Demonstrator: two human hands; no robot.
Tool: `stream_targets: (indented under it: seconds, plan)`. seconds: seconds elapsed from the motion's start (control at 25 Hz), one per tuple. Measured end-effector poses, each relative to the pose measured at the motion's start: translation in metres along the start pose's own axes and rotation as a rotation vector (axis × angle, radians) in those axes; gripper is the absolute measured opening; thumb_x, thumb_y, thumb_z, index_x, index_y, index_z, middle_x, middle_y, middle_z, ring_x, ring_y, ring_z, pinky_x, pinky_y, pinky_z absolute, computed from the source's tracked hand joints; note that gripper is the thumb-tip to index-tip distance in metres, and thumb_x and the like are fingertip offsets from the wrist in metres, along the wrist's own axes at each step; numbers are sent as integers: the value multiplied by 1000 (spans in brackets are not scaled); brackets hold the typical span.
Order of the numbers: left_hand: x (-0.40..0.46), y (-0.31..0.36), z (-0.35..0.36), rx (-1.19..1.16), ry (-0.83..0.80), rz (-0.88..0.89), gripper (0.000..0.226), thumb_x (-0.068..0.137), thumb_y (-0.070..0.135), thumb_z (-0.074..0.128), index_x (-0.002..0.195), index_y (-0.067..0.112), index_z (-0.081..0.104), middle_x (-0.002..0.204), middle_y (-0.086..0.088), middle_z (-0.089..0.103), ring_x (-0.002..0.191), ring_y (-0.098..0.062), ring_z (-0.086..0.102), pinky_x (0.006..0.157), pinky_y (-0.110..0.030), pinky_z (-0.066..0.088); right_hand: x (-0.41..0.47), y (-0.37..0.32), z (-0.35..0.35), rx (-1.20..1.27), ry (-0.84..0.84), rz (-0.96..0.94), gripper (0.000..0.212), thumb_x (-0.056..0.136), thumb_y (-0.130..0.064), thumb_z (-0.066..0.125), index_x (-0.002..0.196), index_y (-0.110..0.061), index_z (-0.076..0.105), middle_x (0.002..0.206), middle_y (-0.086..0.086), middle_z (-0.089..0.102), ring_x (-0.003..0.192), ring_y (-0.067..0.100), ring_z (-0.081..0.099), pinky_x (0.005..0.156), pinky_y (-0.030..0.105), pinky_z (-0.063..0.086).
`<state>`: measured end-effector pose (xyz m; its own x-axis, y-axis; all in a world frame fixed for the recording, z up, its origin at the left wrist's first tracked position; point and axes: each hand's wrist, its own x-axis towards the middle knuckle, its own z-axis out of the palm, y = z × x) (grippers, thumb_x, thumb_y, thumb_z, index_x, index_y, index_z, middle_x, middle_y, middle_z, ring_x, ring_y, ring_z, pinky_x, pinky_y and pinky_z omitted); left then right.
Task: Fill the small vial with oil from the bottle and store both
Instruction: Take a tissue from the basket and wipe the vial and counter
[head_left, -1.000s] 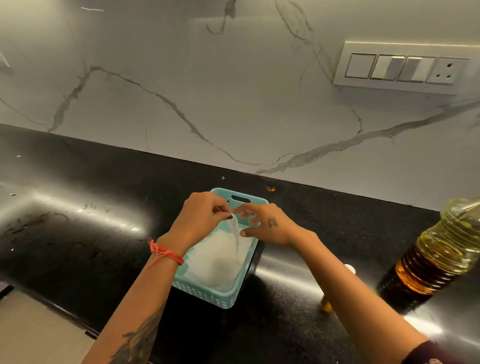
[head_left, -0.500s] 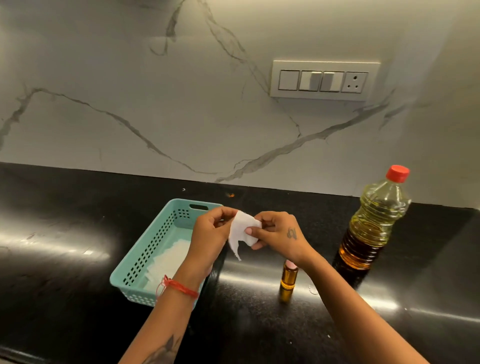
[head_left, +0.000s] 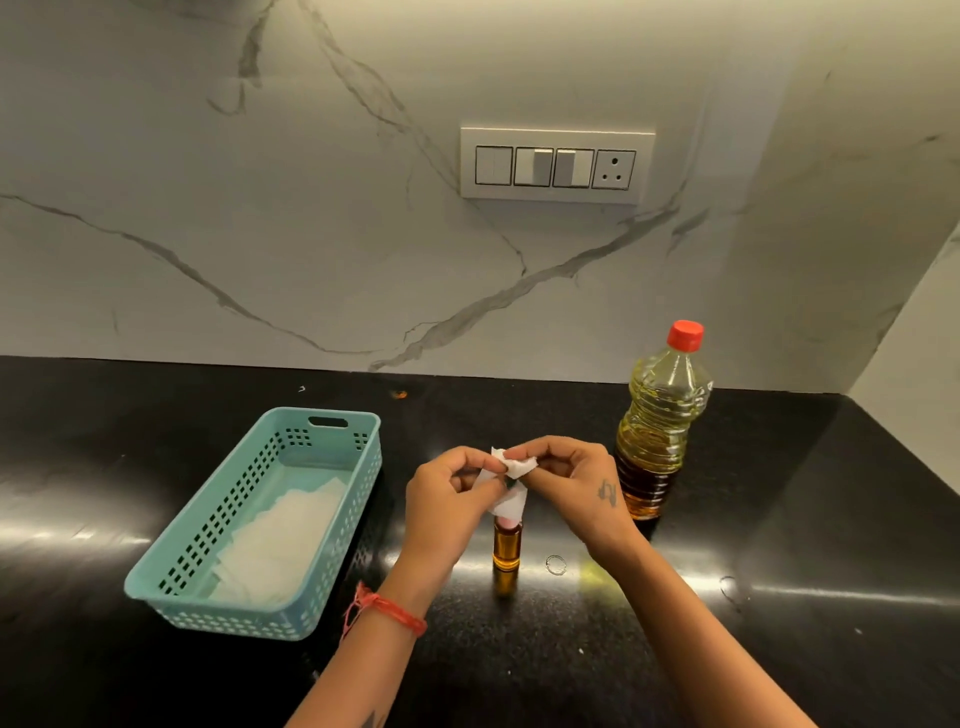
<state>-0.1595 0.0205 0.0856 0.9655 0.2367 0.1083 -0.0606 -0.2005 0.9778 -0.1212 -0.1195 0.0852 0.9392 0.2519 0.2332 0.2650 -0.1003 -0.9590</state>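
Since half a second ago, both hands have been carried a little to the right, and the white scrap of tissue is now bunched between them directly above the vial, where before it hung open beside the basket.

Nearest the camera, two bare forearms are seen reaching in from the bottom edge, a red thread band being worn on the left wrist. Just beyond them the small vial is stood upright on the black counter, filled with amber oil; its top is partly hidden by the hanging end of the tissue, so whether a cap is fitted cannot be told. A faint ring mark is left on the counter just right of the vial.

Above the vial, the tissue is pinched by the left hand with thumb and forefinger curled onto it, and it is pinched from the other side by the right hand, whose fingertips are closed on its upper edge. The two hands are nearly touching.

To the left, a teal perforated basket is set on the counter, lined with white paper. To the right and farther back, the oil bottle is stood upright with its red cap on, apart from the hands. Behind everything, a switch panel is mounted on the marble wall.
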Motion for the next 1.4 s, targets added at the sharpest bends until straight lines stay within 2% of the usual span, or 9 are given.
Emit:
stream_targets:
  seconds: [0.2,0.32,0.4,0.52,0.72,0.88,1.04,1.24,1.4]
  plan:
    - [-1,-1,11,-39,138,-36,15,74,13,75,79,17,61,76,-2,65,72,-15,63,62,-25,53,-18,5,-8,-45,-97,-76,28,76,-9,72,103,-19,71,110,-6,67,101,6,64,84,20,53]
    - [-3,2,18,-118,132,-114,16,77,8,71,84,15,59,81,-3,63,77,-14,61,65,-24,51,-16,16,-4,-325,51,-277,29,72,-8,76,99,-19,72,105,-7,65,95,2,63,78,14,53]
    - [-6,4,19,-201,66,-167,17,79,0,63,89,14,61,87,-4,66,83,-16,64,71,-27,54,-14,23,-5,-345,150,-313,23,72,-5,75,91,-17,74,95,-8,67,90,2,64,74,11,53]
    - [-10,3,16,-252,-49,-166,27,81,-3,60,99,17,63,97,-1,70,91,-11,68,74,-24,56,-16,28,-11,-145,157,-145,17,75,-3,72,85,-16,75,85,-2,73,83,9,69,75,21,56]
    - [-15,0,19,65,2,83,29,78,2,69,100,20,64,88,8,69,82,4,64,60,-6,48,-21,32,-7,290,83,142,21,77,1,69,94,-10,65,87,13,73,83,27,71,75,38,57]
    - [-11,-5,22,316,57,219,29,76,9,71,95,28,61,81,10,64,76,-3,62,65,-12,52,-25,27,-8,33,-4,59,34,78,1,68,105,-20,64,88,4,73,84,14,70,75,27,57]
    - [-9,-10,25,400,43,255,38,75,7,70,102,27,52,83,7,61,76,-6,62,69,-21,55,-25,29,-8,-181,-91,-42,42,76,1,71,110,-23,67,95,-2,72,87,7,69,77,21,56]
    - [-2,-13,16,192,-36,115,36,74,4,72,94,29,54,98,1,60,81,-8,64,64,-12,52,-14,28,-18,-151,52,-61,30,73,7,70,80,-23,75,83,-4,74,81,5,70,73,19,56]
    - [3,-30,11,327,8,162,35,76,4,69,93,32,57,107,7,56,93,-5,59,67,-4,47,-2,34,-19,-256,202,-86,27,74,4,70,77,-22,74,80,-8,72,81,2,67,72,14,53]
